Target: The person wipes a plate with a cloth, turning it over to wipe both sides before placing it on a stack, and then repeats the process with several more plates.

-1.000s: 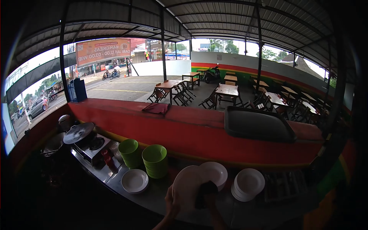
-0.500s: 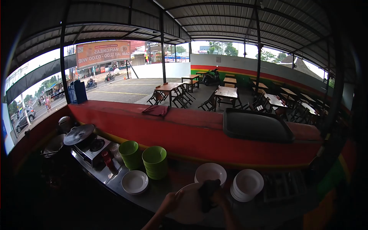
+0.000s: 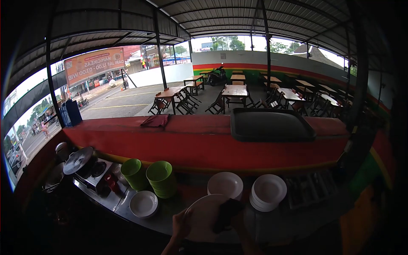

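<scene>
**Held a large white plate (image 3: 204,223) in the left hand (image 3: 182,223), with a black cloth (image 3: 228,212) at the right (image 3: 239,221)**

Gripped the large white plate at its left rim with the left hand, nearly closed, with bent fingers near the edge. Held the black cloth against the plate's right part with the right hand; could not tell the spread of its fingers in the dark. Kept the plate tilted above the near part of the metal counter (image 3: 170,212).

Saw just beyond the plate a middle stack of white plates (image 3: 225,183), partly hidden by it, and to the right of that a right stack of white plates (image 3: 269,190). Found, farther right, a dark compartmented tray (image 3: 313,191), too dim for its contents to be told. Noted to the left a small white dish (image 3: 143,204), with two stacks of green bowls (image 3: 160,180) just behind it. Made out, farther left, a red container (image 3: 111,183) beside a stove (image 3: 95,174), with a round pan or lid (image 3: 79,160) tilted over it.

Saw behind the counter a red ledge (image 3: 191,144), bearing a dark red cloth (image 3: 155,120) and a large black tray (image 3: 272,125). Glimpsed beyond it wooden tables (image 3: 236,90), a parked motorbike (image 3: 217,76) and an orange banner (image 3: 94,66) by the road.
</scene>
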A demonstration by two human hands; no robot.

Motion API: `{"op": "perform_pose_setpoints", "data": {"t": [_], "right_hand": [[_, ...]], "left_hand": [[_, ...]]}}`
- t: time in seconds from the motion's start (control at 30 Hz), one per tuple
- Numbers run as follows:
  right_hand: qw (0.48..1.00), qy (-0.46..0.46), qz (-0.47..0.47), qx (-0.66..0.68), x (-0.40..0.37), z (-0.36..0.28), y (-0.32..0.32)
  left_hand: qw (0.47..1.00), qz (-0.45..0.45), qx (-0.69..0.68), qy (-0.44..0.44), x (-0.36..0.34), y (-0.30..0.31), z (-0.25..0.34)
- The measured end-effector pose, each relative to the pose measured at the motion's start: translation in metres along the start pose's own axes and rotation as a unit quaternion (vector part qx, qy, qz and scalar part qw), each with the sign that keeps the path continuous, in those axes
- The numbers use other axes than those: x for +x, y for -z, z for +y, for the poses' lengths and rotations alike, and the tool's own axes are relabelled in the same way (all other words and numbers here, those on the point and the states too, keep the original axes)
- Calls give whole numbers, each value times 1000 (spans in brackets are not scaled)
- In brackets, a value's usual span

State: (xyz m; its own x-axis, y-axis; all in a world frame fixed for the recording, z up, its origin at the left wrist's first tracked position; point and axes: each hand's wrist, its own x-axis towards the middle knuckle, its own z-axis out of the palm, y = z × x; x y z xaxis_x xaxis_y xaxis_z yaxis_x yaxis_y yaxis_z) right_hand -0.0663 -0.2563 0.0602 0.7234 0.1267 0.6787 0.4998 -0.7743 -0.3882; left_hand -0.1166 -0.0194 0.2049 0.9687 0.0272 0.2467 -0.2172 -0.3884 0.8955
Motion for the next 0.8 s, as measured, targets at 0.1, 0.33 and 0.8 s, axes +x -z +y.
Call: {"op": "perform_pose_setpoints", "data": {"t": [0.1, 0.33, 0.8], "right_hand": [[994, -97, 26, 38, -23, -13, -24], [972, -209, 17, 108, -32, -25, -19], [949, -267, -116, 120, -21, 6, 48]], "left_hand": [[998, 68, -14, -4, -4, -5, -2], [967, 215, -133, 11, -27, -50, -27], [952, -251, -101, 142, 17, 9, -38]]}}
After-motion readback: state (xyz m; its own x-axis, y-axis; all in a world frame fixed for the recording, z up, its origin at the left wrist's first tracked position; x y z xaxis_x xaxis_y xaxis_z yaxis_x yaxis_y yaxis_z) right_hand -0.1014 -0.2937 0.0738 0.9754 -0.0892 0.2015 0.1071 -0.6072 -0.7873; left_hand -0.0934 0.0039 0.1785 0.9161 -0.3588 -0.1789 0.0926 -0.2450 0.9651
